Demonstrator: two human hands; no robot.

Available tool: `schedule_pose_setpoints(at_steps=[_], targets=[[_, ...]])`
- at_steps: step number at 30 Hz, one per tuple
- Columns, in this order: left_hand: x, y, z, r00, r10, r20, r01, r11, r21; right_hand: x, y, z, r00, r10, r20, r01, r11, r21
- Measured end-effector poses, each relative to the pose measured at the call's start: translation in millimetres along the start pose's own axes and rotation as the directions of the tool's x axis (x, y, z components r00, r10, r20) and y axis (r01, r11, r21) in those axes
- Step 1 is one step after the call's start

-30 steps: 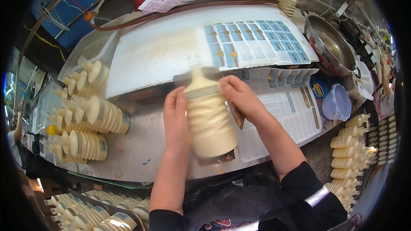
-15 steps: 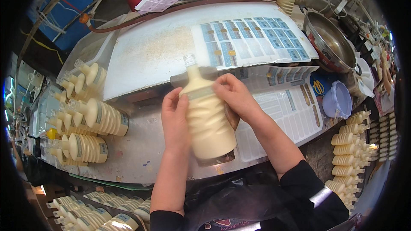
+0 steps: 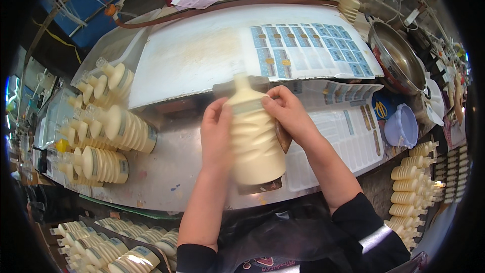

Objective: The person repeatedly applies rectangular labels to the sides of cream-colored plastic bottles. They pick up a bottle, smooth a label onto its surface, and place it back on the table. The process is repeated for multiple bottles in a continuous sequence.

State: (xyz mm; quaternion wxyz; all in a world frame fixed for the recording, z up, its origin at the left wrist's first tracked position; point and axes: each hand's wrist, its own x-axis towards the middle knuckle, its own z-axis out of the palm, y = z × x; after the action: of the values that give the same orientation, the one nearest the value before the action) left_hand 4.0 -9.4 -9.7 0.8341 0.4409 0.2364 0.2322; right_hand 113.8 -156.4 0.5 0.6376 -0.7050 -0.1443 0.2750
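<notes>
Bottle: cream ribbed plastic bottle [image 3: 255, 141], lying over the steel worktop [image 3: 166, 172], gripped between both hands, centre of view
Bottle axis: long axis runs away from the body – narrow neck at the far end, flat base at the near end, tilted slightly left at the top
Left hand: left hand [image 3: 216, 136] pressed flat along the bottle's left flank, fingers [image 3: 214, 114] stretched up toward the shoulder, closed against the wall, not wrapped round
Right hand: right hand [image 3: 289, 114] curled over the upper right shoulder, fingertips [image 3: 268, 102] bent onto a pale label band just below the neck; thumb hidden, so cannot tell how far round it reaches
Key relation: bottle sits between the palms, left of the right hand, right of the left; right fingertips nearer the neck, left palm lower on the body – both touching
Under bottle: dark brown pad or block [image 3: 283, 136] showing at the right edge and below the base, exact kind unclear
Label sheets: blue-and-white sticker sheet [image 3: 308, 50] on the white board [image 3: 202, 55] beyond the neck; peeled backing sheet [image 3: 348, 136] just right of the right hand
Left of hands: stacked cream bottles [image 3: 121, 131] lying on their sides, well apart from the held one
Right edge: metal bowl [image 3: 399, 60], lilac plastic cup [image 3: 401, 126], more cream bottles [image 3: 414, 182] below
</notes>
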Motion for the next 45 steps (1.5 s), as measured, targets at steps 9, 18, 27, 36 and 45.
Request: schedule_pose_setpoints(at_steps=[9, 18, 27, 36, 45], targets=[[0.4, 2.7, -2.5, 0.999, -0.035, -0.024, 0.035, 0.999, -0.009, -3.7, -4.6, 3.2, 0.999, -0.039, -0.003, 0.039, 0.994, 0.099], [-18.9, -2.5, -20.2, 0.994, -0.108, 0.026, 0.110, 0.990, -0.094, -30.3, -6.1, -8.8, 0.996, 0.029, 0.085, -0.042, 0.988, 0.146], [-4.5, -0.1, -13.9, 0.999, -0.048, 0.003, 0.048, 0.999, -0.017, -11.4, -11.8, 2.6, 0.998, -0.060, -0.023, 0.061, 0.998, 0.027], [1.9, -7.8, -9.6, 1.000, -0.005, 0.010, 0.005, 1.000, -0.031, -1.3, -2.0, 2.2, 0.998, -0.054, -0.017, 0.055, 0.998, 0.038], [3.8, -10.6, -11.3, 1.000, 0.001, 0.016, 0.000, 1.000, -0.020, -1.5, -1.8, 7.8, 0.993, -0.107, -0.054, 0.110, 0.993, 0.048]])
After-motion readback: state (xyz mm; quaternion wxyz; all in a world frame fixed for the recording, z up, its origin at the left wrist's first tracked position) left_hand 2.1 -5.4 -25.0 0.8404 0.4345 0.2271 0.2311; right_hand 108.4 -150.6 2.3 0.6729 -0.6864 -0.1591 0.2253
